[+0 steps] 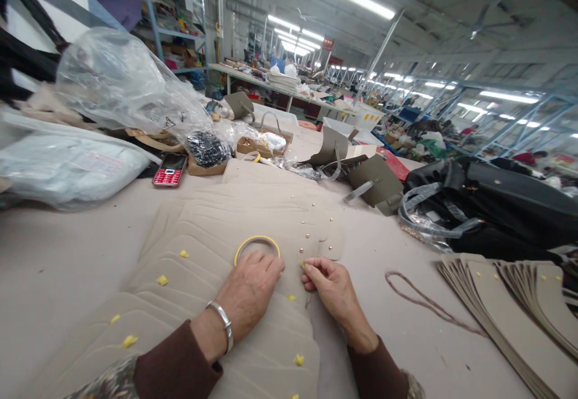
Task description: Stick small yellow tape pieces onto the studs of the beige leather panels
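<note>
My left hand [250, 287] is closed on a roll of yellow tape [257, 239], whose ring stands up behind the fingers. My right hand [332, 284] pinches a small piece of yellow tape [303, 265] between thumb and forefinger, close to a metal stud [301, 250]. Under both hands lie overlapping beige panels [212, 278], fanned out in layers. Several small yellow tape pieces [161, 280] stick to these panels at their left and right sides. Along the right edge of the upper panels sit several shiny studs [330, 248].
At the right are a loop of brown cord [419, 300], stacked beige strips [497, 303] and black bags [501, 200]. A red phone [170, 170], plastic bags [126, 86], a small box [205, 167] and olive pieces [374, 182] lie further back.
</note>
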Tool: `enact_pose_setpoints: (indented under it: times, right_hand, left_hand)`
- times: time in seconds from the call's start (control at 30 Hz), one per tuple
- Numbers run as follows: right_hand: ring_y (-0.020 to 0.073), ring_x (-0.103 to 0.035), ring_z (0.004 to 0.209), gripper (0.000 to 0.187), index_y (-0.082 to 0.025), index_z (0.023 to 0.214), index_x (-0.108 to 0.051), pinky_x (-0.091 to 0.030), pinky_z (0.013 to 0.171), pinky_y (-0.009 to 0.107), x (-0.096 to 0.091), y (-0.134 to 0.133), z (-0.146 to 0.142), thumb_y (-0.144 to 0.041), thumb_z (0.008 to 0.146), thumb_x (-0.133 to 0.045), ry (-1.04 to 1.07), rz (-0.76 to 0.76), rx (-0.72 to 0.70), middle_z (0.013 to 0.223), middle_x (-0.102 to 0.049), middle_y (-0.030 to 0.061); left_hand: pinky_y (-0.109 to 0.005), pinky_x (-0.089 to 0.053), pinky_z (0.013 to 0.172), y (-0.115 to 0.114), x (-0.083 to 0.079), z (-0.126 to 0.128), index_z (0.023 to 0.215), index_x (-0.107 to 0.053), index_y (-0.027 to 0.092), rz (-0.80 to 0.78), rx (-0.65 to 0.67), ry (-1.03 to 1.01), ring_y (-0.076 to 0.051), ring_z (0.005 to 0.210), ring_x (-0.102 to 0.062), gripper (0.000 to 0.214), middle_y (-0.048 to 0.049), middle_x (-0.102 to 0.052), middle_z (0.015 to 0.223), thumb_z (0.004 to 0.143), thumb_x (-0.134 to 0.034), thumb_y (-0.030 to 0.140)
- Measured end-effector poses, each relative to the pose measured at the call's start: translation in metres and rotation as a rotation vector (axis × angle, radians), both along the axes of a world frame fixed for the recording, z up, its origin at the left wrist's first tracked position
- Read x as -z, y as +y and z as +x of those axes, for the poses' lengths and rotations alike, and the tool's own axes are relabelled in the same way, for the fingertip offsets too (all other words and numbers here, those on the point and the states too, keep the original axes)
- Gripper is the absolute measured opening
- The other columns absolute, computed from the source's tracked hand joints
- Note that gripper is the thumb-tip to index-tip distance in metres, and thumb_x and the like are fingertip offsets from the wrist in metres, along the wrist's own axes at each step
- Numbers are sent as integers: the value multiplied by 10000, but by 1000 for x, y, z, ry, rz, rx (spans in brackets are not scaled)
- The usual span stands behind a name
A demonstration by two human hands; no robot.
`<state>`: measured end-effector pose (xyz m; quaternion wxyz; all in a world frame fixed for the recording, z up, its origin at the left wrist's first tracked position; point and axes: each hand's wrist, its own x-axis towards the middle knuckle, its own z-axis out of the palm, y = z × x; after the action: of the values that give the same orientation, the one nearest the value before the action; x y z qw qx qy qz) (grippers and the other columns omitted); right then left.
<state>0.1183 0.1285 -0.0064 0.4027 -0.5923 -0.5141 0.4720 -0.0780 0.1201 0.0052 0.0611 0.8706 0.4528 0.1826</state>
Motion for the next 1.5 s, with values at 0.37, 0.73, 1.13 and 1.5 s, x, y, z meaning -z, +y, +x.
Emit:
enact_pose_setpoints:
  times: [0.37, 0.73, 1.13, 1.5]
  right_hand:
    - [81, -528, 410, 241, -120, 732, -646, -437, 424, 182, -8, -12, 9, -359, 715, -669, -86, -271, -177, 541, -614, -12]
    - [129, -560, 559, 163, -161, 665, -643, -384, 524, 213, -18, -16, -10, -164, 787, -536, -585, 104, -269, 590, -630, 1]
    - [197, -646, 682, 170, -199, 760, -710, -444, 649, 268, -11, -36, 0, -266, 849, -582, -619, 177, -200, 734, -719, 49]
    - [135, -555, 558, 238, -180, 625, -666, -337, 535, 224, -17, -26, -10, -230, 837, -571, -681, 177, -245, 591, -637, -5]
  left_hand:
    - [-330, -376, 640, -6, -3, 3, 837, -522, 178, -84, 91, 33, -213, 756, -471, 143, -28, -551, 767, 911, -452, 79]
    - [-336, -398, 665, -6, -4, 3, 848, -525, 184, -121, 84, 48, -214, 787, -483, 139, -28, -568, 798, 933, -439, 116]
    - [-326, -408, 672, -8, -8, 1, 838, -523, 186, -111, 82, 10, -206, 781, -480, 155, -25, -569, 803, 894, -457, 58]
    - [-321, -451, 674, -9, -7, -3, 927, -554, 185, 35, 125, -159, -203, 763, -532, 186, -33, -594, 798, 935, -389, 99]
